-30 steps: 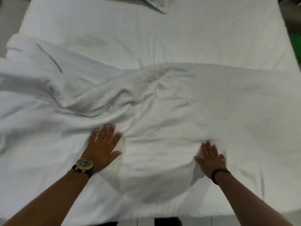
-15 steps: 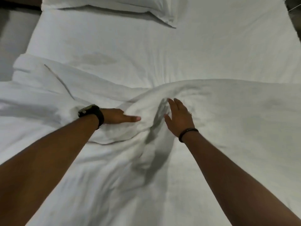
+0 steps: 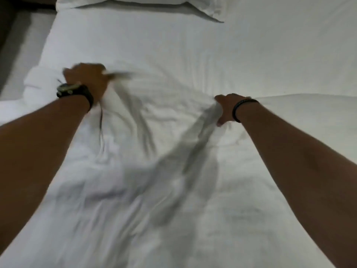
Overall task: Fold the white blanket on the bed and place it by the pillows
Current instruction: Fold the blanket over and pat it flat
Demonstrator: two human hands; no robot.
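The white blanket (image 3: 154,171) lies crumpled and full of creases over the near part of the bed (image 3: 193,59), with the left hand (image 3: 87,78) and right hand (image 3: 225,107) each curled tight around a bunch of it.

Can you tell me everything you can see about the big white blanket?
The white blanket looks like soft, thick cloth, wrinkled and bunched, spread across the near part of the bed. It is not neatly folded yet. The left hand, blurred, grips a bunch near its far edge, and the right hand grips another fold. A rolled lump of it sits at the left. The pillow lies apart, farther up.
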